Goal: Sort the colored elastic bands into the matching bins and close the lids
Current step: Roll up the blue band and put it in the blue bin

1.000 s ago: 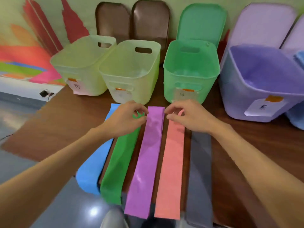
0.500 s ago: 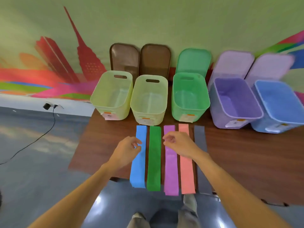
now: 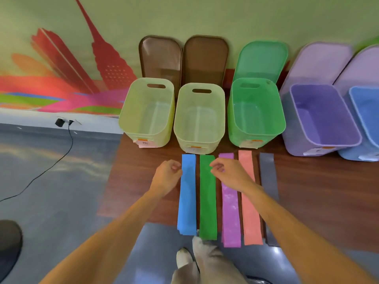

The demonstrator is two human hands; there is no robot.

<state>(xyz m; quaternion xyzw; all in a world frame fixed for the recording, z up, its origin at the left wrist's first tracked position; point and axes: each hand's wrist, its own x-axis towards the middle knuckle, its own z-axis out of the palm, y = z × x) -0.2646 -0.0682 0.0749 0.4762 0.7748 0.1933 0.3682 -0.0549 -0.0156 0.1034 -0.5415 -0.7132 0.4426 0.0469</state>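
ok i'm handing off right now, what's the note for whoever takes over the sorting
Left grip: loosely curled, empty, beside the blue band.
Right grip: empty, over the green band and purple band.
Pink band and grey band lie alongside.
Green bin, purple bin, blue bin open, nothing seen inside.
Done: nothing sorted. Left: all five bands, then lids.

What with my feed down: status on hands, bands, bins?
Left hand, right hand loosely curled, empty. Five bands flat on table, none binned. Bins open. Nothing blocking.
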